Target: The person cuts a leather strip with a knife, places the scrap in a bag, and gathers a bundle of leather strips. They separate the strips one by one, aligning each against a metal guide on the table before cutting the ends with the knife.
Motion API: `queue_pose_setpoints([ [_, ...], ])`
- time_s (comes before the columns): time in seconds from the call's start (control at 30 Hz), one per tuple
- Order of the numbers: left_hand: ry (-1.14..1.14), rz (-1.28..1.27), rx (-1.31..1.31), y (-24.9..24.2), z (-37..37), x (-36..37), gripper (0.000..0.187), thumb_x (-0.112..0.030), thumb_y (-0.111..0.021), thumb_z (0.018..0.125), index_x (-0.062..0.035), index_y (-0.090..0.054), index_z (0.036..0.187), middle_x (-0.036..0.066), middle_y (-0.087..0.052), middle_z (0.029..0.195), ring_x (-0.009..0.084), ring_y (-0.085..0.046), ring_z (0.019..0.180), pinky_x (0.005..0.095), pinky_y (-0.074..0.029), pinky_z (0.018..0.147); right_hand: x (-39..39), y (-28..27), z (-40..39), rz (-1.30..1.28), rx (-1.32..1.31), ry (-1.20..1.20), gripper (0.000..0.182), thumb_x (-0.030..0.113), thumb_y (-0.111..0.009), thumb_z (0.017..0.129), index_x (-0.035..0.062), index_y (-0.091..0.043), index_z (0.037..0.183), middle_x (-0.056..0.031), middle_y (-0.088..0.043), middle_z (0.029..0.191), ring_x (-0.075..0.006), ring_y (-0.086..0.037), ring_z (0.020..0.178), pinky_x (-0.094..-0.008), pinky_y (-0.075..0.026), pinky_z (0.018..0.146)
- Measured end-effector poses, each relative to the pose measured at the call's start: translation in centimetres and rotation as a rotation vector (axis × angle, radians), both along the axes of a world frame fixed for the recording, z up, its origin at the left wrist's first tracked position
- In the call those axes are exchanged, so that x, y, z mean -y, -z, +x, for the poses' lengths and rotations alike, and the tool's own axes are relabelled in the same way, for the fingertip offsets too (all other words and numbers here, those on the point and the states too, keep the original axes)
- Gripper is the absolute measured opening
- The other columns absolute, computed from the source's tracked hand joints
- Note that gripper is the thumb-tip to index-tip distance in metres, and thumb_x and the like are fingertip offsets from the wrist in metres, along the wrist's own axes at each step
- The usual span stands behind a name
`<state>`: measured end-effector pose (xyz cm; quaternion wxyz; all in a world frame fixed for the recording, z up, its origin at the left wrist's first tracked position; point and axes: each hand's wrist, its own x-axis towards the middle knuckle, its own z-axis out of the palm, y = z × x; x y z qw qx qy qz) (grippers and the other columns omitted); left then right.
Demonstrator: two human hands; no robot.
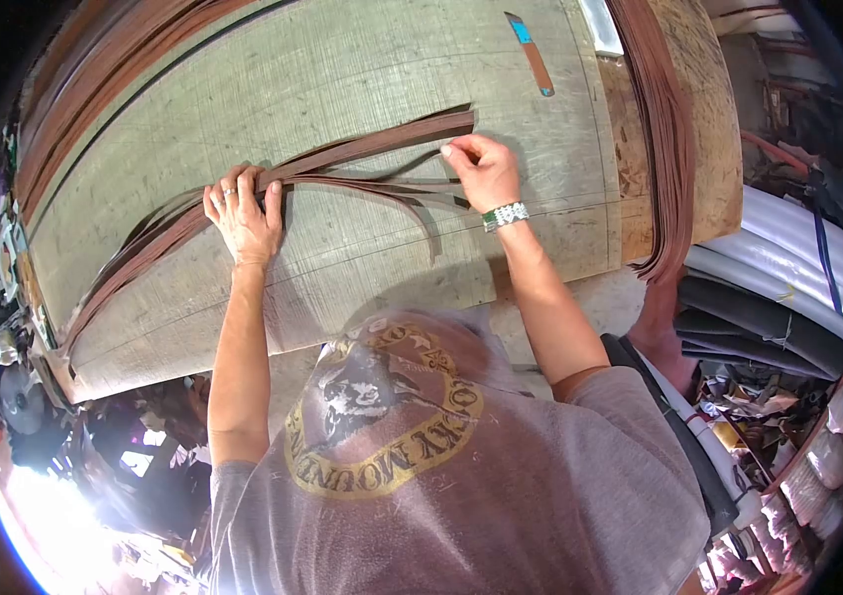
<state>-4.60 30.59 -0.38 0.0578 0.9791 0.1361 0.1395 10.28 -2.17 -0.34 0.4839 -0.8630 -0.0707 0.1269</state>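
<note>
A bundle of long, thin brown strips [372, 147], leather by their look, lies across the worn table [362, 253]. My left hand [246, 220] grips the bundle near its middle, fingers over the far side and thumb on the near side. To its right the strips fan out into separate ends. Between thumb and fingertips, my right hand [486, 174] pinches the end of one narrow strip [421, 161], held apart from the thicker group. A few loose ends lie just below that hand, one curling toward the table's near edge.
A flat tool with blue tape [531, 55] lies on the table's far right part. Another thick bundle of brown strips [664, 129] hangs over the right end. More long strips [109, 74] run along the far left. Rolls of whitish material [788, 248] and dark rolls [759, 327] sit at right.
</note>
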Motion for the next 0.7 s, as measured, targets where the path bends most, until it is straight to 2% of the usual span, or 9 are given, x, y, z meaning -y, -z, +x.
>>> queue_pose_setpoints([
  [0.03, 0.0, 0.007, -0.004, 0.0, 0.1, 0.0, 0.04, -0.043, -0.06, 0.098, -0.0122, -0.06, 0.125, 0.009, -0.059, 0.13, 0.0315, -0.049, 0.128, 0.0538, -0.02, 0.119, 0.3, 0.3, 0.4, 0.008, -0.073, 0.008, 0.019, 0.017, -0.077, 0.087, 0.0023, -0.074, 0.099, -0.0104, -0.076, 0.088, -0.0219, -0.071, 0.074, -0.0326, -0.057, 0.07],
  [0.07, -0.001, 0.014, -0.008, 0.0, 0.0, -0.1, 0.041, -0.043, -0.06, 0.098, -0.0121, -0.06, 0.125, 0.009, -0.059, 0.13, 0.0315, -0.049, 0.128, 0.0536, -0.02, 0.119, 0.1, 0.3, 0.8, 0.188, -0.223, 0.066, 0.019, 0.017, -0.073, 0.092, -0.0007, -0.073, 0.097, -0.0087, -0.076, 0.08, -0.0154, -0.07, 0.067, -0.0289, -0.055, 0.065],
  [0.13, -0.005, 0.013, -0.003, -0.1, -0.1, 0.0, 0.04, -0.043, -0.06, 0.098, -0.0121, -0.06, 0.125, 0.009, -0.059, 0.129, 0.0314, -0.049, 0.127, 0.0534, -0.02, 0.119, 0.5, 0.1, 1.4, 0.249, -0.32, 0.05, 0.02, 0.017, -0.07, 0.095, -0.0033, -0.072, 0.096, -0.0082, -0.076, 0.081, -0.0116, -0.069, 0.07, -0.0277, -0.055, 0.065],
  [0.23, -0.007, 0.0, 0.0, -0.3, 0.0, 0.2, 0.04, -0.042, -0.061, 0.098, -0.0124, -0.06, 0.124, 0.009, -0.059, 0.128, 0.0314, -0.049, 0.127, 0.0534, -0.02, 0.119, 0.2, -1.5, 1.9, 0.173, -0.372, 0.029, 0.02, 0.016, -0.069, 0.096, -0.0032, -0.071, 0.096, -0.0071, -0.075, 0.081, -0.0115, -0.069, 0.071, -0.0275, -0.055, 0.065],
  [0.43, 0.001, -0.035, 0.027, -0.6, 0.0, 0.4, 0.036, -0.038, -0.063, 0.096, -0.0126, -0.062, 0.122, 0.007, -0.06, 0.127, 0.0309, -0.051, 0.125, 0.0531, -0.022, 0.118, 0.2, -0.8, 1.9, 0.212, -0.382, 0.037, 0.021, 0.018, -0.07, 0.097, -0.0026, -0.07, 0.097, -0.0066, -0.075, 0.083, -0.011, -0.068, 0.072, -0.0275, -0.055, 0.067],
  [0.53, 0.01, -0.044, 0.042, -1.2, 0.0, 0.3, 0.037, -0.035, -0.065, 0.094, -0.012, -0.062, 0.123, 0.008, -0.061, 0.127, 0.0308, -0.051, 0.125, 0.0537, -0.025, 0.117, 0.2, 0.1, 1.6, 0.281, -0.19, 0.016, 0.022, 0.02, -0.07, 0.097, -0.0011, -0.07, 0.097, -0.0045, -0.074, 0.083, -0.0099, -0.066, 0.074, -0.0271, -0.053, 0.069],
  [0.6, -0.001, -0.087, 0.05, -2.1, 0.1, 0.6, 0.04, -0.034, -0.068, 0.092, -0.0113, -0.062, 0.125, 0.008, -0.062, 0.128, 0.0317, -0.052, 0.124, 0.0549, -0.026, 0.116, 0.3, -1.2, 1.4, 0.099, 0.146, -0.066, 0.025, 0.024, -0.071, 0.097, 0.0001, -0.07, 0.101, -0.0058, -0.072, 0.086, -0.0125, -0.064, 0.077, -0.03, -0.052, 0.071],
  [0.63, -0.04, -0.148, -0.049, -2.8, 0.2, 0.7, 0.045, -0.034, -0.07, 0.089, -0.0107, -0.062, 0.127, 0.009, -0.061, 0.131, 0.0325, -0.052, 0.124, 0.0561, -0.028, 0.114, 0.3, -1.5, 1.3, 0.078, 0.163, -0.021, 0.027, 0.027, -0.072, 0.096, 0.0003, -0.071, 0.103, -0.0066, -0.072, 0.088, -0.0143, -0.064, 0.08, -0.0321, -0.053, 0.073],
  [0.7, -0.024, -0.165, 0.043, -3.2, -0.2, 0.6, 0.054, -0.037, -0.074, 0.085, -0.0115, -0.061, 0.13, 0.011, -0.059, 0.137, 0.0329, -0.049, 0.129, 0.0567, -0.029, 0.113, -0.2, -3.0, 0.9, 0.163, 0.127, 0.053, 0.028, 0.026, -0.072, 0.097, -0.0001, -0.07, 0.105, -0.0075, -0.073, 0.093, -0.0146, -0.065, 0.085, -0.0307, -0.053, 0.078],
])
